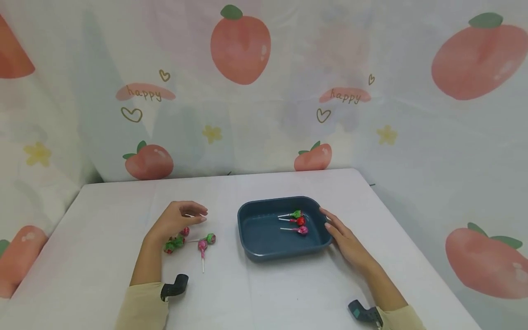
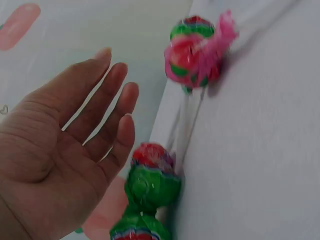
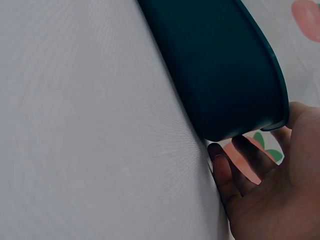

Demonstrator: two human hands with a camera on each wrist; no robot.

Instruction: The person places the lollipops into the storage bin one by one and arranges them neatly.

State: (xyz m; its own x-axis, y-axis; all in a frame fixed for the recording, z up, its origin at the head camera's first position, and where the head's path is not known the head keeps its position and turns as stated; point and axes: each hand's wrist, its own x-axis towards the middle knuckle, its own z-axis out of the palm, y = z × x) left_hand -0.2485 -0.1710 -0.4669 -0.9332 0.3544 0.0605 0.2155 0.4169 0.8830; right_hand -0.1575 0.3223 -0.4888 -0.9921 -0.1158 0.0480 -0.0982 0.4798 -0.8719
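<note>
My left hand hovers over the left side of the table, fingers apart from the thumb, holding nothing. Close below it lie lollipops: green-wrapped ones, a pink one with its stick toward me, and another green one. In the left wrist view, the palm faces a red-and-pink lollipop and a green lollipop. My right hand rests at the right end of a dark blue tray, fingertips against its rim and outer wall. Inside the tray lie a green lollipop, a red one and a pink one.
A white cloth covers the table. Behind it hangs a curtain printed with peaches. A dark wrist camera sits on the left sleeve, and another camera on the right one.
</note>
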